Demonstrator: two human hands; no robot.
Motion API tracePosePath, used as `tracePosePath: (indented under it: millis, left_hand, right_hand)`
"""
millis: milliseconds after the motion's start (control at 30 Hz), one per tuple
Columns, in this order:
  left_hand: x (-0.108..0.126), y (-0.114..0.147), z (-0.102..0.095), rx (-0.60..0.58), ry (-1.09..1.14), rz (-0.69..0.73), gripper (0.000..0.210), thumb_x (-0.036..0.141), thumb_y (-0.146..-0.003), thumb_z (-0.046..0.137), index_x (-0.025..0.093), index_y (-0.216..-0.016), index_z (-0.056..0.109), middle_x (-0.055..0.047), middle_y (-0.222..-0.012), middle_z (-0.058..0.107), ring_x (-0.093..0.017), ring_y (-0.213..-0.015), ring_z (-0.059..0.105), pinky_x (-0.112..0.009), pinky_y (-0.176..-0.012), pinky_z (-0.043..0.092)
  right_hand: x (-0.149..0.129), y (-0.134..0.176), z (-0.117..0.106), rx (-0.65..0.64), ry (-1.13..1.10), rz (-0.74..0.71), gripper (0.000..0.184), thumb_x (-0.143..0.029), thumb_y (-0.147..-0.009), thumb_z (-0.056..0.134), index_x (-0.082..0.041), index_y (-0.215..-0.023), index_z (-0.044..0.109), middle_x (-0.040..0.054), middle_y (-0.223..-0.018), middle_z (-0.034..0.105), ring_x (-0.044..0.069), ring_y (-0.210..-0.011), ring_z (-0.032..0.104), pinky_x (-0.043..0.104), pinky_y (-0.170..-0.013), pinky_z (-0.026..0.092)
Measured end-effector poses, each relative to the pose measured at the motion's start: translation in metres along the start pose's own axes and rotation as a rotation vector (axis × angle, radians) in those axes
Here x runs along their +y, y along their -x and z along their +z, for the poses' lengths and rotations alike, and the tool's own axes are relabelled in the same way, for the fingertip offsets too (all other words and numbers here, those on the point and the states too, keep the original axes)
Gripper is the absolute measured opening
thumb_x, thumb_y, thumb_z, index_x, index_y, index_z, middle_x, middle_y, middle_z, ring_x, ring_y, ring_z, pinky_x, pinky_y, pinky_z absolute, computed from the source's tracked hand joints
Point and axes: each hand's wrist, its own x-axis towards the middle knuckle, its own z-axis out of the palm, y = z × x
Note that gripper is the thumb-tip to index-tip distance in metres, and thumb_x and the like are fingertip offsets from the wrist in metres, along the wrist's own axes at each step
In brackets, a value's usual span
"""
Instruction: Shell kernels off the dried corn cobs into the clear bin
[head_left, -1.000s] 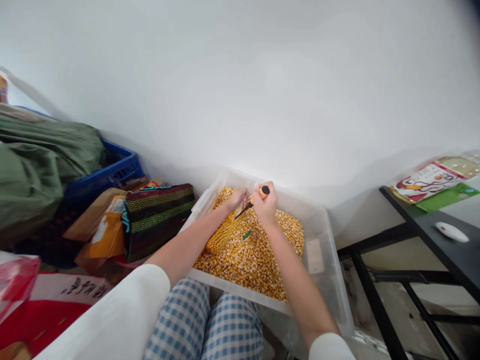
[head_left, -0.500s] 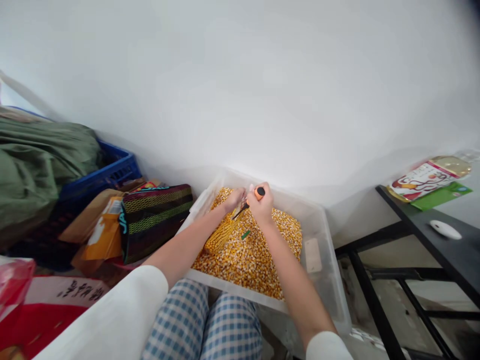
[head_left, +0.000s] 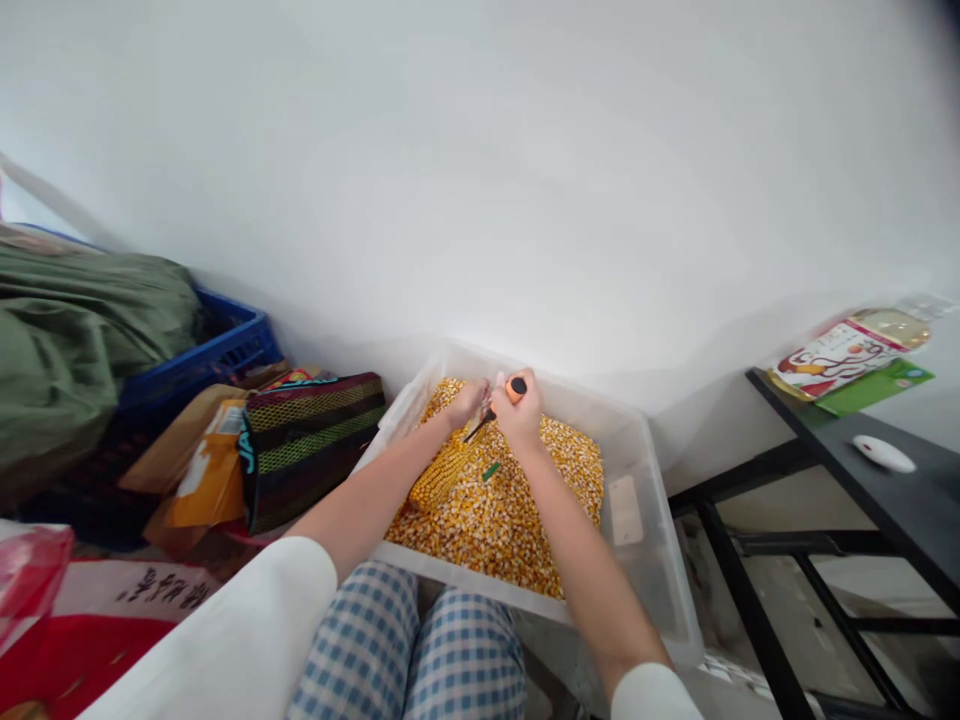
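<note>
"Inside one clear bin (head_left: 660, 570): loose kernels (head_left: 510, 540), uncountable; one corn cob (head_left: 439, 478) lying on them, one green scrap (head_left: 490, 471). Hands?"

"Two. Right hand (head_left: 523, 412) closed round the handle of one orange-and-black tool (head_left: 515, 389), tip at the cob. Left hand (head_left: 468, 402) curled round the cob's far end, fingers partly hidden."
</note>
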Motion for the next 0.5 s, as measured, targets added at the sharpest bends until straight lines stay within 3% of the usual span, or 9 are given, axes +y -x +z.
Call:
tracePosePath:
  millis: [500]
  left_hand:
    - [0.0014, -0.0007, 0.0014, -0.009, 0.039, -0.119, 0.039, 0.027, -0.083, 0.042, 0.018, -0.045, 0.039, 0.001, -0.039, 0.038, -0.01, -0.04, 0.035, -0.024, -0.045, 0.03]
  right_hand:
    - [0.0028, -0.0022, -0.0016, 0.045, 0.003, 0.009, 0.019, -0.032, -0.076, 0.051, -0.022, -0.069, 0.037, -0.0075, -0.055, 0.036, 0.008, -0.049, 0.036, 0.021, -0.051, 0.033]
